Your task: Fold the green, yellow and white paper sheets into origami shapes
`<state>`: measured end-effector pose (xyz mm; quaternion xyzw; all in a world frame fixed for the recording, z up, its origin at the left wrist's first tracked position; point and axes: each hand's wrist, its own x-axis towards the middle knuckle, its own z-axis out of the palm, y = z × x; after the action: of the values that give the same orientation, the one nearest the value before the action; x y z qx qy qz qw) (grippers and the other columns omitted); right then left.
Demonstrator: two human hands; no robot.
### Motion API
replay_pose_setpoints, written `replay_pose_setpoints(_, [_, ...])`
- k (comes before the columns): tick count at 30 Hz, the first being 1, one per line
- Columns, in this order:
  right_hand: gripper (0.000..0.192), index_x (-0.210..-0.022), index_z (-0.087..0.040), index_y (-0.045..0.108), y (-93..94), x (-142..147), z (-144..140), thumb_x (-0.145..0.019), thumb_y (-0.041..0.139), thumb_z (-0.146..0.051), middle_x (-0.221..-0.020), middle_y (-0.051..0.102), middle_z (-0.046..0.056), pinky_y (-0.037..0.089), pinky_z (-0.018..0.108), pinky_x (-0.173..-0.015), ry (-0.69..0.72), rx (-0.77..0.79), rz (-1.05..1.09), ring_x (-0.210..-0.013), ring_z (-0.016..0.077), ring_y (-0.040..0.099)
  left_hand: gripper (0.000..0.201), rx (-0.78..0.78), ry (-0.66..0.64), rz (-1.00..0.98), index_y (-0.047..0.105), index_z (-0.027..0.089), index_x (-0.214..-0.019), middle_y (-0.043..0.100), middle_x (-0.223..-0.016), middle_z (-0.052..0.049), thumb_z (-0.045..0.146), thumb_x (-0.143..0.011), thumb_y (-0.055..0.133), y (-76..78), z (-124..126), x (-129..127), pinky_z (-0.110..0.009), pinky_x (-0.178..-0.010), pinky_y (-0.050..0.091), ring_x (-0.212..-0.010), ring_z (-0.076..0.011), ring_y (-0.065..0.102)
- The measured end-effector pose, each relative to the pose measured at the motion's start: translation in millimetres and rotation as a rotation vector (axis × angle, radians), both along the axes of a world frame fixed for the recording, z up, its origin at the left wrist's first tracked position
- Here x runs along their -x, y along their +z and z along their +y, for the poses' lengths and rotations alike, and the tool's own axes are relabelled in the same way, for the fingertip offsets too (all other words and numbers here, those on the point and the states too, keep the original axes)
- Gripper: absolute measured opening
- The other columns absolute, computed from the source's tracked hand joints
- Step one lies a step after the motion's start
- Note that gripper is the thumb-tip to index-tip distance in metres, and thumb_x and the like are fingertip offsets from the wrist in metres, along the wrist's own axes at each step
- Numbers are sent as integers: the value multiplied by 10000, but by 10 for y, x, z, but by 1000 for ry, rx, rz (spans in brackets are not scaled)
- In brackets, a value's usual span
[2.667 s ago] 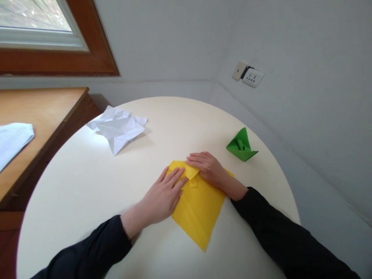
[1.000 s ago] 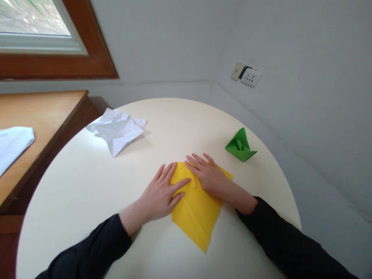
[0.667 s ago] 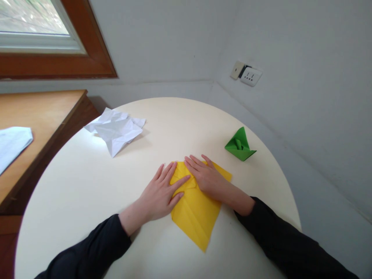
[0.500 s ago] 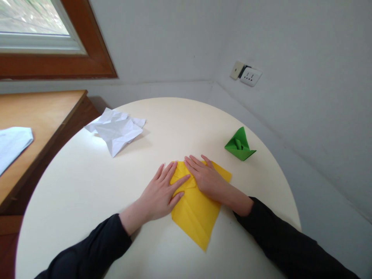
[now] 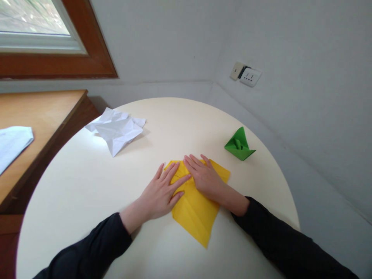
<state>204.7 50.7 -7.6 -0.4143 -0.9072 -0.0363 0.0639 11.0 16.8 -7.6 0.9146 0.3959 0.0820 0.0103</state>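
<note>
Yellow paper (image 5: 194, 211): light, thin, creases easily; both hands, left hand (image 5: 158, 193) and right hand (image 5: 205, 178), lie flat on its 12 o'clock end, fingers spread; grab by free 6 o'clock corner.

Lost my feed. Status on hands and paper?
Left hand and right hand flat on yellow paper. Paper on table. Nothing in the way.

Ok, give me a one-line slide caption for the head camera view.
Both hands, left and right, press flat on yellow paper on a round table, with a green paper boat and crumpled white paper nearby.
</note>
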Motion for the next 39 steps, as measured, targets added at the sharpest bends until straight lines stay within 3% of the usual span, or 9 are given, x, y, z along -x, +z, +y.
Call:
replay_pose_setpoints(5, [473,-1299,-63,446,-23,7,2,-838,343,-42,-1373,450,137,249,484,-1050,-8,-6,43,-1291,249,370,399,6,34,-12,487,115,-1192,396,-1373,-215,372,-922,345,23,-20,-8,-519,-1092,201,-1357,-284,239])
replay_pose_setpoints(17, [385,-1194,-88,542,24,30,-9,-875,328,-65,-1231,592,120,284,423,-1033,146,-157,200,-1191,194,485,487,37,103,-152,449,111,-1243,424,-1305,-213,433,-882,393,-15,-20,-3,-514,-1012,344,-1262,-340,331])
replay_pose_setpoints(22, [349,-1163,-92,564,27,35,0,-890,347,-101,-1190,621,112,313,419,-1012,151,-161,222,-1153,200,521,540,2,146,-72,453,93,-1266,387,-1359,-234,459,-875,391,-28,-26,-9,-513,-1006,319,-1270,-372,324])
replay_pose_setpoints(39, [298,-1131,-124,591,9,53,67,-931,376,-170,-1178,631,86,349,397,-980,173,-210,210,-1147,213,526,464,2,216,-53,539,189,-1191,400,-1377,-177,483,-858,404,37,-51,-25,-557,-1055,164,-1282,-357,314])
